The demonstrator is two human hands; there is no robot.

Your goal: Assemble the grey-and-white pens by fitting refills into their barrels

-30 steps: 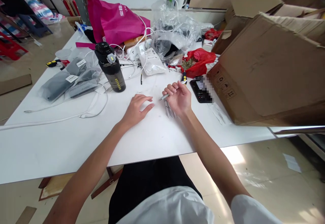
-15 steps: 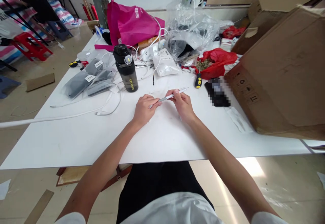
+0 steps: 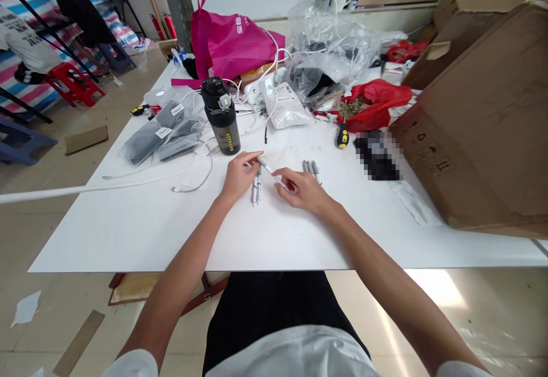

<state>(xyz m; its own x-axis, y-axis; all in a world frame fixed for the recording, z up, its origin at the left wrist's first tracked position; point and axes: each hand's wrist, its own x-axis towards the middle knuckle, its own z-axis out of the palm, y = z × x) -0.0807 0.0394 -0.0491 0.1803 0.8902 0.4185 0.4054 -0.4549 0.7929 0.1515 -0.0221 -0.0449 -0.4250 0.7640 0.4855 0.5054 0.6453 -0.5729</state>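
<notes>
A white pen with a grey end slants between my hands above the table, its grey end up and to the left. The thumb and index finger of my left hand close about that grey end. My right hand pinches the lower white part, which its fingers partly hide. Several similar pens lie side by side below my left fingers, partly covered. Beyond my right hand lie more grey-ended pens, their lower parts hidden by the hand.
A dark bottle stands beyond my left hand, near bagged grey items and a white cable. To the right are a screwdriver, a blurred black object and a large cardboard box. Two people sit at far left.
The pen has swung from rising rightward to sloping down rightward. My right hand has come lower and nearer, and pens beside both hands now show. The view has shifted slightly.
</notes>
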